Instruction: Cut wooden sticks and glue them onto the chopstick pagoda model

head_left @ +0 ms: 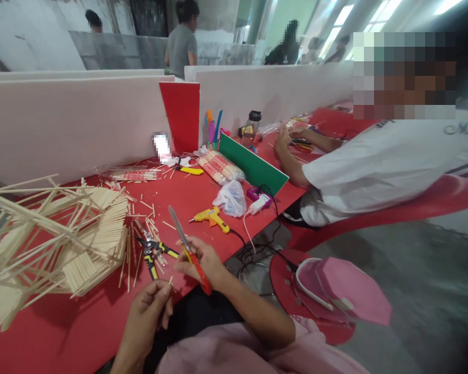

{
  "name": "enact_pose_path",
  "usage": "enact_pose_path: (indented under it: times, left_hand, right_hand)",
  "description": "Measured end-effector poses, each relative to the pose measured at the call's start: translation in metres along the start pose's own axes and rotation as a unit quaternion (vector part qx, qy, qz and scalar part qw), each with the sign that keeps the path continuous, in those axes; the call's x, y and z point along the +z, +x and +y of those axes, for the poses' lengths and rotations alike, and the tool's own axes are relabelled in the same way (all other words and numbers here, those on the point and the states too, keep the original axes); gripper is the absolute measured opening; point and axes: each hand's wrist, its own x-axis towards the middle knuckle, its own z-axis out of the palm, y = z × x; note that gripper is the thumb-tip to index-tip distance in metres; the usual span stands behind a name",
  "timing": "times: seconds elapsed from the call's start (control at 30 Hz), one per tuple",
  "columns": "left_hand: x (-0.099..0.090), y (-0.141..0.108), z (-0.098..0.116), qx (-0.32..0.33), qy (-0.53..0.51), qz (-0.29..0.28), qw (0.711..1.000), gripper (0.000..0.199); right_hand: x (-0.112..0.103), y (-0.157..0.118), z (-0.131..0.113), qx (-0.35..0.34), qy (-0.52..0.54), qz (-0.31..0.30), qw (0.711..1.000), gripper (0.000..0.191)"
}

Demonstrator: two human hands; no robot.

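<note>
Beyond right hand (210, 261), glue gun (215, 218)

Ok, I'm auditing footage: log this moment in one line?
left hand: holds stick piece; right hand: holds red-handled tool; glue gun: on table

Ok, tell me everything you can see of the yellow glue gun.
The yellow glue gun looks like plastic, with a narrow nozzle, an orange trigger and a small dark marking on its barrel. It lies on its side on the red table, nozzle toward picture left and handle slanting down to the right. A dark cord runs from the handle toward the table edge. The crumpled plastic bag is close behind; contact is unclear. Neither hand holds it.
</note>
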Motion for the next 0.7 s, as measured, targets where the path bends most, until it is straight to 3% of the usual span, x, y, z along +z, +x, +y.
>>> enact_pose_path:
  times: [0.1, 0.23, 0.4, 0.53, 0.7]
  left_hand:
    - [0.002, 0.0, 0.005, 0.016, 0.016, 0.01, 1.0, 0.042]
    - [0.003, 0.001, 0.005, 0.04, 0.034, 0.017, 0.998, 0.039]
    - [0.001, -0.002, 0.01, 0.106, 0.044, 0.119, 0.986, 0.032]
    - [0.006, -0.004, 0.022, 0.162, 0.058, 0.15, 0.974, 0.025]
    - [0.012, -0.001, 0.027, 0.217, 0.075, 0.111, 0.967, 0.02]
  right_hand:
    - [0.003, -0.003, 0.0, 0.009, -0.008, -0.05, 0.999, 0.061]
    - [0.002, -0.005, 0.008, -0.01, -0.041, -0.032, 0.999, 0.057]
    - [-0.015, -0.012, 0.013, -0.039, -0.096, -0.025, 0.994, 0.052]
    - [-0.03, -0.029, 0.008, -0.107, -0.256, -0.084, 0.957, 0.057]
    - [-0.033, -0.039, 0.002, -0.125, -0.423, -0.125, 0.889, 0.052]
